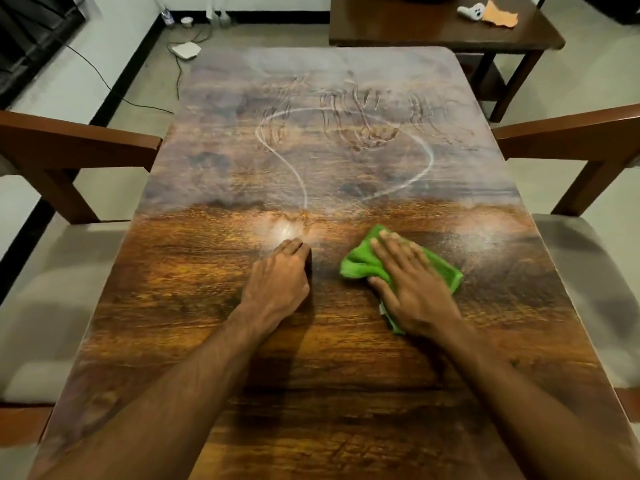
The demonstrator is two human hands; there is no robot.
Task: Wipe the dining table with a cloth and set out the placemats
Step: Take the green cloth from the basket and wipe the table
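The right hand [412, 285] lies flat, fingers straight, pressing a green cloth [360, 263] onto the wooden counter [311, 375] just right of its middle. The left hand [277, 275] rests on the bare wood close beside it, fingers loosely bent, holding nothing; the two hands do not touch. The far half of the counter carries a pale dusty film [329, 161] with curved streaks. A cushioned chair [62, 265] flanks each long side. Beyond stands a side table [415, 32] bearing an orange rag [500, 13].

Chair L [69, 147], chair R [571, 133], side table [433, 32]
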